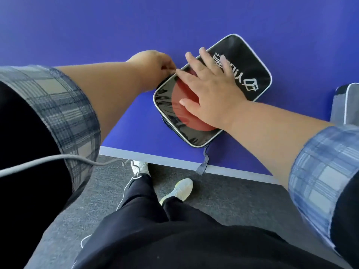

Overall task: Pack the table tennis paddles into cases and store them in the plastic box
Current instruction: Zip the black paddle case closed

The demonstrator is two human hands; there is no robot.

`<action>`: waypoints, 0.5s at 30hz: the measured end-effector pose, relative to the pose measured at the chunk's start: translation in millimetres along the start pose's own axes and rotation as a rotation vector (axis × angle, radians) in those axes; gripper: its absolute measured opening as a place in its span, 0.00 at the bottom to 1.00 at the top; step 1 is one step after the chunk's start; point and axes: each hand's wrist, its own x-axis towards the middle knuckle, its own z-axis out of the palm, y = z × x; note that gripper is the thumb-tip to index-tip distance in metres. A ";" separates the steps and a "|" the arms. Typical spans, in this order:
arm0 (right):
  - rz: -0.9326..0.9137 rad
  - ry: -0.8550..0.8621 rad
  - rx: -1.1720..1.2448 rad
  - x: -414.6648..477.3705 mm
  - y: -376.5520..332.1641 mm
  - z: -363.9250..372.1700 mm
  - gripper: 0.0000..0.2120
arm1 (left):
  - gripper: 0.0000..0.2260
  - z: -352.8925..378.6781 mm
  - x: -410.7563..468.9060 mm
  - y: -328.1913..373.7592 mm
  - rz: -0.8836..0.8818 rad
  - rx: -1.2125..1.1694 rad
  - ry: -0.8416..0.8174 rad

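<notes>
While my right hand lies flat on the case, fingers spread wide and holding nothing, my left hand is bunched at the case's far-left edge, just beyond my right index fingertip. Its fingers are pinched narrow on something there; I judge it is the zipper pull, but the pull itself is hidden, so I cannot tell for sure.

Under my right palm, the red paddle shows through the clear window of the case, so 1 paddle is already inside. The case sits on the blue table, with its near corner close to the table's edge and a strap hanging over it. Off past my right forearm, a second grey case is only partly in view. I see no plastic box.

Risks as I read them:
- If the left fingers pull hard while my palm presses lightly, the case may slide toward the table's edge and tip off.
- If the paddle's rim sits against the zipper track, the slider may jam or bite the rubber.
- My right index fingertip lies next to the pinching fingers; a quick zip could catch it.
- The dangling strap could snag as I lift.
</notes>
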 end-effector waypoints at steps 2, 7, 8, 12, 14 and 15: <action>-0.060 -0.095 -0.039 10.6 9.9 5.5 0.33 | 0.09 0.1 2.9 -3.9 0.025 -0.016 0.014; 0.100 -0.032 -0.028 27.8 10.0 12.4 0.34 | 0.07 -12.0 3.2 -20.0 -0.022 -0.134 0.044; 0.133 -0.035 -0.014 32.6 10.1 10.7 0.34 | 0.07 -15.1 2.5 -24.2 -0.030 -0.147 0.052; 0.202 -0.033 0.007 42.7 10.8 7.8 0.34 | 0.09 -20.5 -9.3 -45.9 -0.022 -0.064 0.093; 0.215 -0.030 0.020 45.6 10.1 7.1 0.34 | 0.09 -16.5 -19.1 -50.9 0.001 -0.066 0.129; 0.227 -0.029 0.029 47.1 9.7 6.8 0.34 | 0.08 -12.5 -24.0 -50.7 0.006 -0.095 0.149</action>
